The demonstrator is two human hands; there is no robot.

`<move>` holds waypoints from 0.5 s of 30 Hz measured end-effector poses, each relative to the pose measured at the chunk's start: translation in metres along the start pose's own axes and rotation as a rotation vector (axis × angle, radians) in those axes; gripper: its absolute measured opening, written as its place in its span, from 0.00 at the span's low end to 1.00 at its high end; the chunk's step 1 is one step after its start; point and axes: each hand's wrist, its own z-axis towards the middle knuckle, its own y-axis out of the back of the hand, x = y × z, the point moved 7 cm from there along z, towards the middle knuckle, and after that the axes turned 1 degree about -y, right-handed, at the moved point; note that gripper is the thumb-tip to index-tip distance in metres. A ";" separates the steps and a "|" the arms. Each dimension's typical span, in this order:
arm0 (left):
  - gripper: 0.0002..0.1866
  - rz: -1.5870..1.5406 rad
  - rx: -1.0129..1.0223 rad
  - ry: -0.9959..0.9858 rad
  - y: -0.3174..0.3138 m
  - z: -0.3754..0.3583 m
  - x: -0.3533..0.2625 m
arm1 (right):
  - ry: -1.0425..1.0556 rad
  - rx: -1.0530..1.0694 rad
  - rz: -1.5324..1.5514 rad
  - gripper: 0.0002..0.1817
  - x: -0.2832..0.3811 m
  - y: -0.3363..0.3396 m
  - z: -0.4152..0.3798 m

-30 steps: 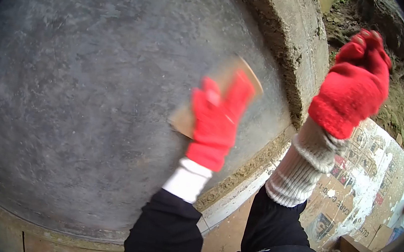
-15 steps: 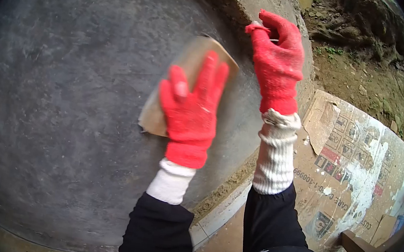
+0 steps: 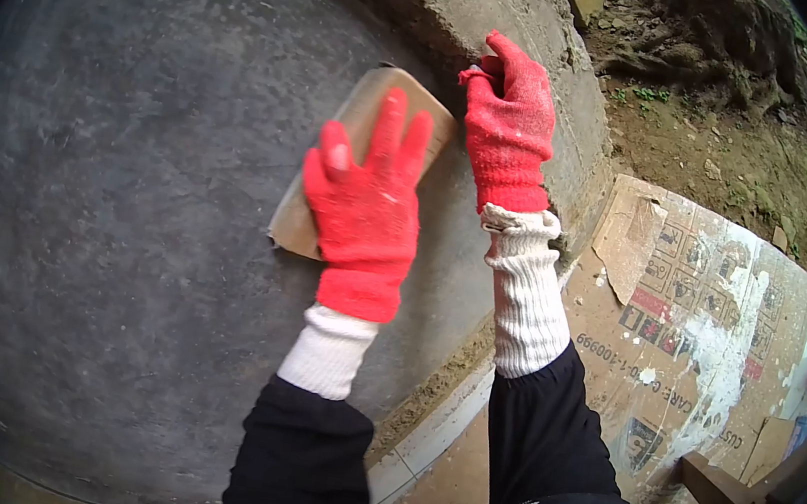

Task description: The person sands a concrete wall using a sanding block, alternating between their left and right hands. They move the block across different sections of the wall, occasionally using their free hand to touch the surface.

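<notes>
My left hand (image 3: 364,212), in a red glove, presses a tan sheet that looks like sandpaper (image 3: 381,103) against the dark grey smooth surface (image 3: 145,220). Its fingers are spread along the sheet, and dark edges show at two of the sheet's corners. My right hand (image 3: 513,114), also red-gloved, is held by the rough concrete edge, to the right of the sheet. Its fingers are curled in towards the thumb, where the glove tip looks frayed. Whatever the curled fingers may hold is hidden.
A rough concrete rim (image 3: 454,1) borders the grey surface at the upper right. Paint-splattered cardboard (image 3: 688,317) lies at the right, near a brown wooden piece (image 3: 721,493). Beyond are bare soil (image 3: 725,176) and roots (image 3: 721,49). White tiles (image 3: 426,441) line the lower edge.
My left hand and the sandpaper have shifted slightly left and up. My right hand has moved left, closer to the sheet, with its fingers still curled. The view has shifted a little.
</notes>
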 end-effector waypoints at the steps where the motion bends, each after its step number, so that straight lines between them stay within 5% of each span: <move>1: 0.31 -0.030 0.030 -0.025 -0.012 -0.011 -0.016 | -0.018 -0.020 0.012 0.20 0.000 0.002 0.000; 3: 0.32 -0.135 0.169 -0.127 -0.057 -0.057 -0.067 | -0.062 -0.002 0.075 0.20 -0.005 0.002 0.002; 5: 0.32 -1.059 0.141 0.146 -0.071 -0.089 -0.075 | -0.103 0.009 0.146 0.21 -0.004 0.003 0.009; 6: 0.32 -1.059 0.129 0.140 -0.068 -0.084 -0.073 | -0.046 0.021 0.085 0.21 0.004 0.007 0.013; 9: 0.31 -0.066 0.561 -0.285 -0.064 -0.069 -0.060 | -0.003 0.059 0.071 0.20 0.012 0.015 0.025; 10: 0.34 -0.351 0.309 -0.025 -0.059 -0.047 -0.032 | -0.002 0.129 0.084 0.19 0.009 0.013 0.028; 12: 0.36 -0.108 0.051 -0.048 -0.003 0.013 0.003 | -0.006 0.208 0.108 0.18 0.005 0.006 0.027; 15: 0.37 -0.036 0.083 0.044 -0.007 0.042 0.007 | -0.019 0.280 0.039 0.19 -0.004 0.005 0.020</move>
